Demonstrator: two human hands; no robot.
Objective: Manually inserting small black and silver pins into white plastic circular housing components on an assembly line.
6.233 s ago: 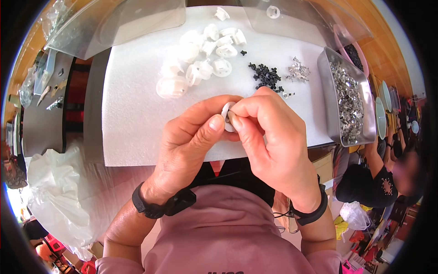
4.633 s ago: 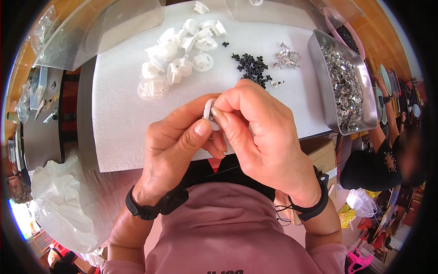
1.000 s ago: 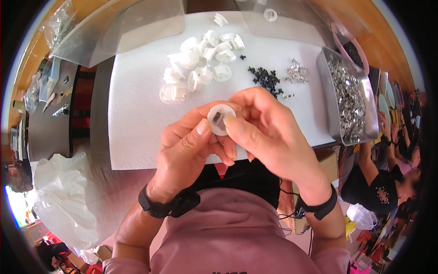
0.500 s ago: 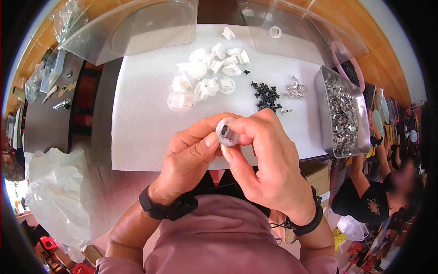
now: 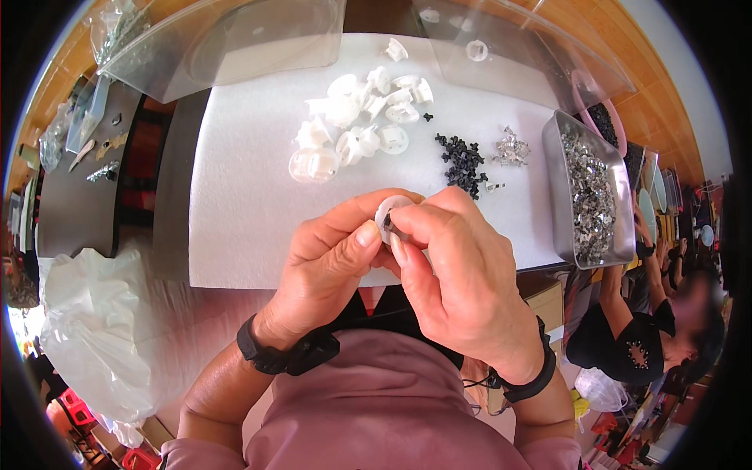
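Observation:
My left hand (image 5: 325, 258) is closed, its thumb and fingers pinching the edge of a round white plastic part (image 5: 383, 209) above the near side of the white mat (image 5: 243, 243). The part's face is tilted toward my right hand (image 5: 462, 274). My right thumb and index finger close around a small dark piece (image 5: 388, 222) at the middle of that face; the fingertips hide most of it. Beyond my hands lies a loose pile of similar white plastic parts (image 5: 341, 110). To its right are a heap of small black cross-shaped pieces (image 5: 464, 163) and a small pile of metal clips (image 5: 511, 149).
A metal tray (image 5: 558, 188) full of small metal pieces stands at the mat's right edge. Clear plastic covers (image 5: 258, 47) lean over the far side. A dark side table (image 5: 78, 207) stands left, above a white plastic bag (image 5: 98, 329). Another person (image 5: 627, 337) sits at right.
The white part has turned more edge-on within my fingers. My right thumb has moved up closer to my index finger at its face. The view has shifted slightly.

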